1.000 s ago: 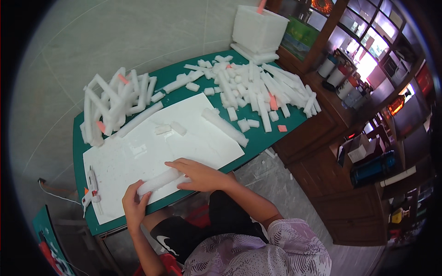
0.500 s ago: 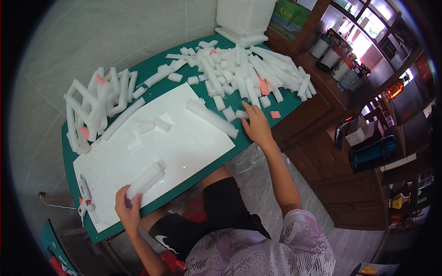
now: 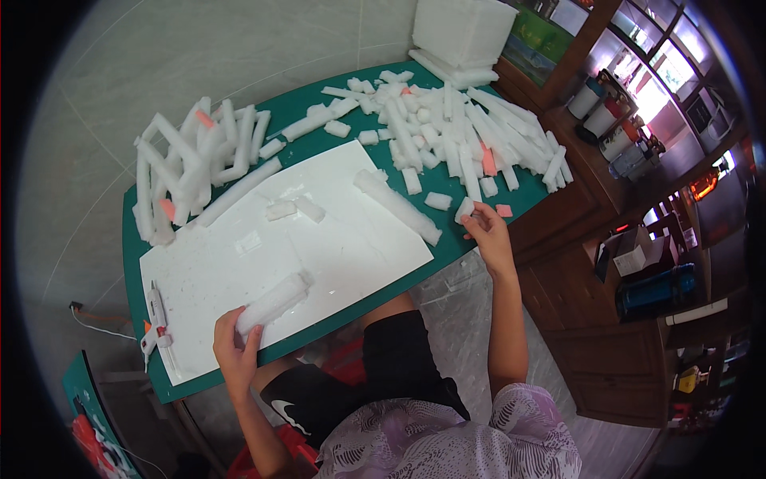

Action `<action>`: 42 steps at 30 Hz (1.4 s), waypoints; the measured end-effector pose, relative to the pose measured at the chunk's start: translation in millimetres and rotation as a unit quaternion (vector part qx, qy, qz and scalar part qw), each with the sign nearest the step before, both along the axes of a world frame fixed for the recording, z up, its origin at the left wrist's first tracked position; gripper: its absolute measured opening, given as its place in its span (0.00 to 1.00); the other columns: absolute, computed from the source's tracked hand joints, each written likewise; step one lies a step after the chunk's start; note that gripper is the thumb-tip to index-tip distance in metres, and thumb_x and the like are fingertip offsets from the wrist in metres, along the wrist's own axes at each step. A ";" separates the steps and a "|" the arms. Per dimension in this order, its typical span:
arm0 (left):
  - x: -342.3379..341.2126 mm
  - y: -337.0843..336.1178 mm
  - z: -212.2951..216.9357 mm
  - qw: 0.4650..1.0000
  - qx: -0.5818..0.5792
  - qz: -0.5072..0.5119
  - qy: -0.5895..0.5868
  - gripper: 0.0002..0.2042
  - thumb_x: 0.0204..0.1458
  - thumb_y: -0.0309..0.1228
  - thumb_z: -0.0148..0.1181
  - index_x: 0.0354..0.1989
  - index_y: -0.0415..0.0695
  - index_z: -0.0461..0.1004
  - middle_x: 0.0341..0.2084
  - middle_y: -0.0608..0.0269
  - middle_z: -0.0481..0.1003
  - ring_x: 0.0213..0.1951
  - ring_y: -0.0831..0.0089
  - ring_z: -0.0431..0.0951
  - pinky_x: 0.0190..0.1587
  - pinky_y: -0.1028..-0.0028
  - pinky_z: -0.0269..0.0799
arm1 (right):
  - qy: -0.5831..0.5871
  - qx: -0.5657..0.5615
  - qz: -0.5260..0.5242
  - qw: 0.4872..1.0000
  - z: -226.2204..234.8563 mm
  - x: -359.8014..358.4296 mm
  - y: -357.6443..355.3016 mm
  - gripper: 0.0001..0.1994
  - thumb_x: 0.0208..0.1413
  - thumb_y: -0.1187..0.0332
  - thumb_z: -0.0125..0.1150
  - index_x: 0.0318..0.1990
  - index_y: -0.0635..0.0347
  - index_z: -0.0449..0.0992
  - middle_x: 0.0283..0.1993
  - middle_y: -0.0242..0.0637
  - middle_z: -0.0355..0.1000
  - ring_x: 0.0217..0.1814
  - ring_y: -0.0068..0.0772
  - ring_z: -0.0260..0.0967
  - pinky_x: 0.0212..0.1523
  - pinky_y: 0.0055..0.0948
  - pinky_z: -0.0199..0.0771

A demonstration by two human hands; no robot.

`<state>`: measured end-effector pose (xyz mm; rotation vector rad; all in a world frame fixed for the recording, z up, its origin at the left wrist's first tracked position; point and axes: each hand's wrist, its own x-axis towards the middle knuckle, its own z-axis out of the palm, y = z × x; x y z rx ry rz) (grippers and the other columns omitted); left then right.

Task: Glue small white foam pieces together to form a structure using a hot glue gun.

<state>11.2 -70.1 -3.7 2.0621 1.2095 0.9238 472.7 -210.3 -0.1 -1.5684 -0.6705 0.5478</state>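
My left hand (image 3: 237, 351) is closed around the near end of a thick white foam bar (image 3: 278, 300), which lies on a white board (image 3: 351, 259) by the table's front edge. Over the right side of the table, my right hand (image 3: 492, 241) pinches a small white foam block (image 3: 464, 210) between thumb and fingers. Beside it lies another small foam block (image 3: 437, 200). A long foam bar (image 3: 396, 209) rests along the board's right part. Two short foam pieces (image 3: 310, 209) sit near the board's middle. A hot glue gun (image 3: 157, 323) lies at the board's left end.
A heap of foam strips and chunks (image 3: 455, 132) covers the green table's (image 3: 307, 96) back right. A joined foam frame (image 3: 179, 164) stands at the back left, with a long strip (image 3: 239, 191) alongside. A large white foam block (image 3: 463, 32) stands behind. Wooden cabinets (image 3: 582, 343) flank the right.
My right hand has closed on a small foam block and lifted it slightly. My left hand keeps hold of the thick bar. The whole view has shifted, moving the table rightward in the picture.
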 end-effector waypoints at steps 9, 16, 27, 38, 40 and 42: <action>2.1 3.1 1.0 0.998 0.064 -0.028 -0.005 0.18 0.49 0.30 0.68 0.48 0.39 0.76 0.44 0.49 0.78 0.47 0.51 0.76 0.52 0.61 0.71 | 0.099 0.074 0.064 0.990 1.7 1.9 10.6 0.19 0.66 0.62 0.53 0.58 0.64 0.70 0.61 0.40 0.69 0.61 0.36 0.67 0.55 0.38 0.73; -5.6 -1.2 -2.9 0.995 0.097 -0.022 0.006 0.18 0.50 0.31 0.68 0.50 0.41 0.76 0.45 0.52 0.78 0.48 0.52 0.76 0.53 0.60 0.70 | 0.235 0.154 0.143 0.949 25.5 -13.1 44.6 0.21 0.70 0.47 0.42 0.59 0.51 0.63 0.70 0.47 0.60 0.70 0.53 0.61 0.60 0.49 0.72; -5.1 1.1 -8.3 0.992 0.126 -0.012 0.022 0.19 0.49 0.31 0.69 0.49 0.40 0.76 0.45 0.50 0.78 0.48 0.52 0.76 0.52 0.60 0.71 | 0.195 0.137 0.189 0.953 46.1 -9.6 55.6 0.24 0.69 0.44 0.41 0.63 0.48 0.61 0.72 0.47 0.57 0.70 0.53 0.58 0.66 0.53 0.63; -1.9 -1.6 -5.1 0.993 0.117 -0.014 0.024 0.19 0.49 0.30 0.69 0.49 0.39 0.76 0.44 0.50 0.78 0.47 0.51 0.76 0.51 0.61 0.70 | 0.109 0.100 0.058 0.987 57.6 39.9 36.0 0.21 0.66 0.56 0.55 0.61 0.55 0.68 0.53 0.39 0.75 0.50 0.29 0.71 0.50 0.29 0.71; -1.9 -1.4 -6.9 0.993 0.116 -0.015 0.023 0.19 0.49 0.29 0.68 0.49 0.39 0.76 0.45 0.50 0.78 0.47 0.51 0.76 0.51 0.61 0.70 | 0.027 -0.005 0.020 0.999 52.8 34.1 33.3 0.21 0.62 0.60 0.61 0.60 0.55 0.69 0.41 0.34 0.78 0.38 0.23 0.72 0.43 0.24 0.71; -1.7 -0.9 -8.5 0.994 0.108 -0.006 0.024 0.19 0.49 0.29 0.68 0.49 0.39 0.76 0.45 0.49 0.78 0.47 0.51 0.76 0.51 0.61 0.70 | -0.029 -0.028 -0.001 0.999 52.2 11.4 36.0 0.20 0.60 0.61 0.64 0.57 0.57 0.72 0.34 0.33 0.77 0.33 0.22 0.72 0.38 0.23 0.72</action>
